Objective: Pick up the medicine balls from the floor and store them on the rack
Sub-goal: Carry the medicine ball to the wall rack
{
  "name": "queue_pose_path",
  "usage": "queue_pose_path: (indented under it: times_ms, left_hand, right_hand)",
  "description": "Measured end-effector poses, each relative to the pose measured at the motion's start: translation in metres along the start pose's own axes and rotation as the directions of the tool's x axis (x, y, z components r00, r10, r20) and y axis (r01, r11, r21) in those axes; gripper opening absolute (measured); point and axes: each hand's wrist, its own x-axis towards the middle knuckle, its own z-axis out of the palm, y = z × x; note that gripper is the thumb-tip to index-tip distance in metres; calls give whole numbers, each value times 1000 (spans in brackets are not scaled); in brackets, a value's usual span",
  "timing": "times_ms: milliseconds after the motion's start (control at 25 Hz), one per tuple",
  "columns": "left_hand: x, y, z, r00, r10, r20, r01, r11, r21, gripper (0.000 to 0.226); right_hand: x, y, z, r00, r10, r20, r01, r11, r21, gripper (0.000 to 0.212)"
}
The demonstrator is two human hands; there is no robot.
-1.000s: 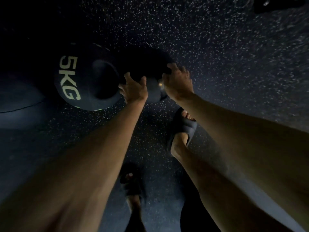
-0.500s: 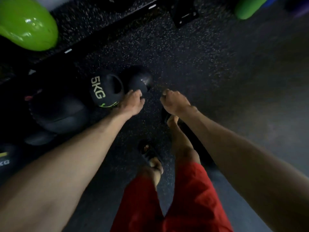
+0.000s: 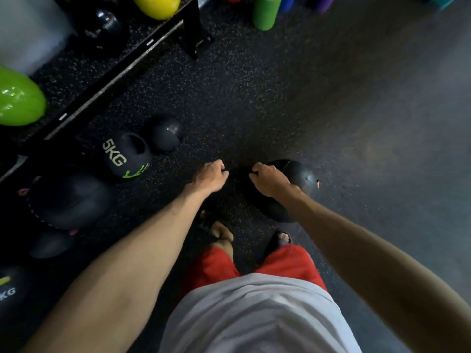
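Medicine ball marked 5KG (image 3: 126, 155) sits on the speckled rubber floor (image 3: 254, 98), touching or just beside a smaller plain dark ball (image 3: 167, 133), both just short of the rack's black bottom rail (image 3: 114, 80). A second ago the view was low and dim and I had both grips on that smaller ball. Now the view has risen and brightened, and both have come off it and drifted right, so the ball stays on the floor unlifted. My left grip (image 3: 211, 175) hangs loosely curled with nothing in it. My right grip (image 3: 270, 180) is curled too, in front of a third dark seamed ball (image 3: 298, 179) by my right foot, and I cannot tell whether it touches or holds that ball. A large dark ball (image 3: 68, 197) and another marked ball (image 3: 10, 291) also wait on the floor at left. Behind the rail I see a green ball (image 3: 17, 98) and a yellow one (image 3: 155, 3). I judge no ball has been stored in this stretch, and the seamed ball looks like the next pick.
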Motion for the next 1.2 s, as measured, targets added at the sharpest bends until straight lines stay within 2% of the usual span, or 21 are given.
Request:
queue_pose_path:
  times_ms: [320,480,640,800,920,1200]
  left_hand:
    - [-31,108,96,999,-33,-6,34,999,18,35]
    - [-46,171,157,994,-102,-32,101,994,-42,35]
    - [-45,218,207,988,-141,-67,131,981,-142,35]
    - [-22,234,248,972,-218,-87,189,948,-258,36]
    - [7,226,281,964,-255,-73,214,911,-354,41]
    - [86,198,383,913,-404,62,381,785,-489,61]
  right_hand:
    - [-57,141,-10,1000,4,20,-4,1000,-8,37]
    - [-74,216,-21,997,-14,79,19,998,-68,37]
    - [-72,278,-34,975,-75,208,112,979,-172,39]
    - [-50,295,-51,961,-125,247,188,949,-252,36]
    - [-7,305,-36,939,-164,302,264,908,-326,38]
    - [109,369,47,909,-41,414,244,858,-451,62]
